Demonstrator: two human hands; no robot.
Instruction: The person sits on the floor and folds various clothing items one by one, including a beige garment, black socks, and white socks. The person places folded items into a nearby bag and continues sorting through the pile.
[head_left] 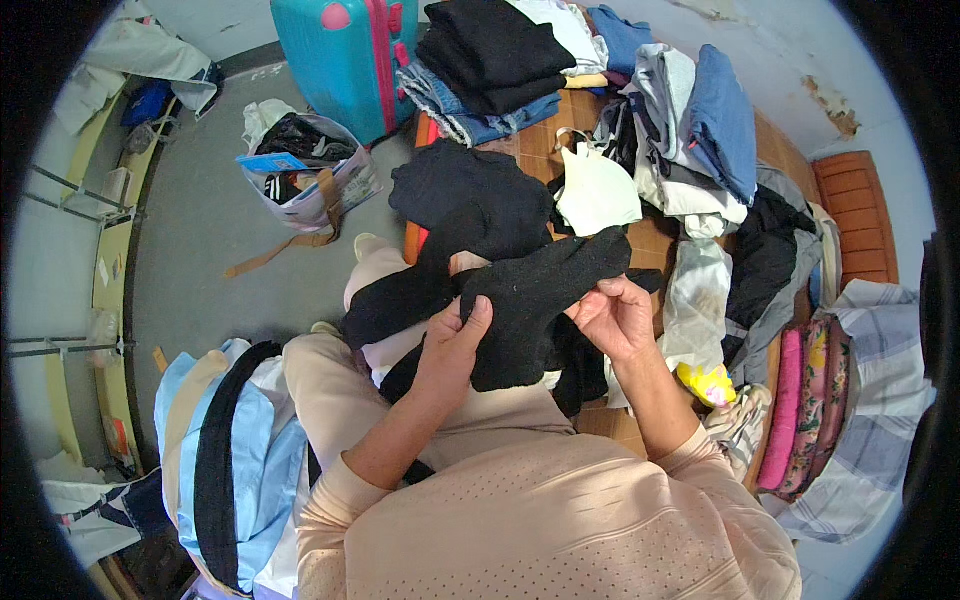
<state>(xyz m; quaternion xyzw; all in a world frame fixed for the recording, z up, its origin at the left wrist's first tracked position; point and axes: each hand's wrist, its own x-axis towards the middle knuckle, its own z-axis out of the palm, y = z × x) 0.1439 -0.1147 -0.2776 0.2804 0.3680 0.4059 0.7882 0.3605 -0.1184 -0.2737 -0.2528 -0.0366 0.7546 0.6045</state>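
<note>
A black knit garment [525, 310] is stretched between my two hands above my lap. Its exact kind cannot be made out. My left hand [448, 352] is closed on its left side, thumb on top. On the right, my right hand [618, 316] pinches its edge between thumb and fingers. A long black sleeve-like piece [400, 302] hangs over my knee to the left, and whether it belongs to the same garment is unclear. Just beyond lies a crumpled dark garment [465, 190], with a pale cream cloth piece [597, 190] to its right.
Folded black clothes [490, 50] and jeans [480, 120] are stacked at the back. Several garments hang in a heap at right [690, 150], near cushions [815, 400]. A teal suitcase [330, 60] and a stuffed bag [330, 190] stand on the floor. Light blue clothes [255, 440] lie at my left.
</note>
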